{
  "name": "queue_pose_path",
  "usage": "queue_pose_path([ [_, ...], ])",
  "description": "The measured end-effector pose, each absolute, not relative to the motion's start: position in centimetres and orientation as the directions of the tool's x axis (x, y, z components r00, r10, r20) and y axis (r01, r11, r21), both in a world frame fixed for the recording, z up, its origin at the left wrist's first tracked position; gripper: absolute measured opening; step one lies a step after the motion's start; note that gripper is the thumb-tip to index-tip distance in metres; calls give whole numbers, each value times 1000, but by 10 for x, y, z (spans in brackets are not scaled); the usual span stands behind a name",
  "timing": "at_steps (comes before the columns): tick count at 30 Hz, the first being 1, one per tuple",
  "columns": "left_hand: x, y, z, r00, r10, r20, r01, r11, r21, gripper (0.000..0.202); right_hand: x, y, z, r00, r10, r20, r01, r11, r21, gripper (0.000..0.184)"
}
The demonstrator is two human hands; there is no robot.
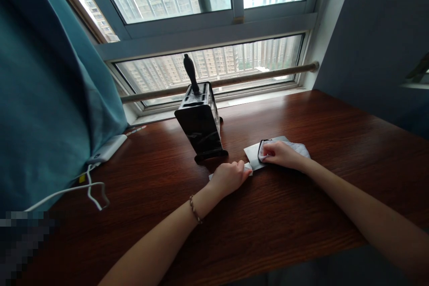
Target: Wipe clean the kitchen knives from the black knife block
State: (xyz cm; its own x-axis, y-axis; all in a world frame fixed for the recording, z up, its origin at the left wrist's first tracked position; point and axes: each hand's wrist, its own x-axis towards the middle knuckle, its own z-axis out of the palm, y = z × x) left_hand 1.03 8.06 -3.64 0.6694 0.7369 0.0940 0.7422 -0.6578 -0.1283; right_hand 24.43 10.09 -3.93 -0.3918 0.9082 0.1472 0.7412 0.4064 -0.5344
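My left hand, with a beaded bracelet at the wrist, is closed on a white strip that looks like tissue or paper, low over the table. Part of the strip sticks out on both sides of the fist. To its right, my right hand is closed with its fingertips pinched at the dark-edged opening of a pale cloth piece. Beneath that cloth lies a flat whitish sheet, its left corner close to my left hand. My right hand hides much of the cloth.
A black knife block with one dark handle rising from it stands just behind my left hand. At the left, a white power strip and a white cable lie by the blue curtain. A window and rail run behind the brown table.
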Motion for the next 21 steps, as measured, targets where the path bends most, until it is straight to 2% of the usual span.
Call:
queue_pose_path([
  [6, 11, 80, -36, 673, 734, 91, 738, -659, -143, 43, 253, 106, -39, -256, 945, 201, 806, 324, -496, 19],
  [11, 10, 80, -38, 675, 731, 100, 738, -663, -130, 43, 243, 100, -38, -402, 900, 170, 720, 425, -548, 19],
  [14, 9, 81, -39, 670, 735, 104, 742, -660, -121, 42, 238, 97, -38, -410, 897, 163, 717, 428, -550, 19],
  [18, 10, 81, -38, 671, 735, 100, 741, -660, -120, 43, 246, 103, -40, -332, 931, 152, 766, 360, -533, 20],
  [21, 10, 81, -37, 671, 736, 92, 741, -658, -133, 43, 260, 112, -43, -194, 968, 156, 856, 245, -456, 21],
])
